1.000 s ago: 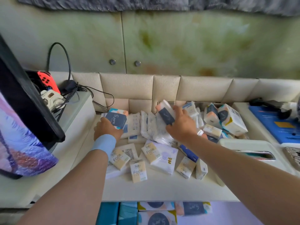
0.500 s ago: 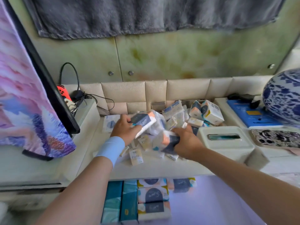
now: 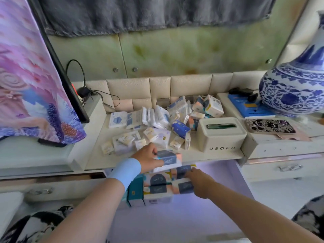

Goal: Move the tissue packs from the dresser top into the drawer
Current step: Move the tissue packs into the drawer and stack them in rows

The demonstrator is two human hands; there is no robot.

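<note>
Two hands are working at once. Your left grip (image 3: 149, 158) is clasping a navy-and-peach tissue pack (image 3: 169, 159) just over the front edge of the surface (image 3: 98, 160), with its long axis running left to right. The open drawer (image 3: 219, 181) is lying directly below and toward you. Your right grip (image 3: 199, 183), the nearer to the stack, is clasping a second pack (image 3: 183, 187) inside the drawer beside two teal packs (image 3: 136, 190) and about four navy-labelled ones (image 3: 157, 180). Well over a dozen small packs (image 3: 157, 123) are lying on the surface.
</note>
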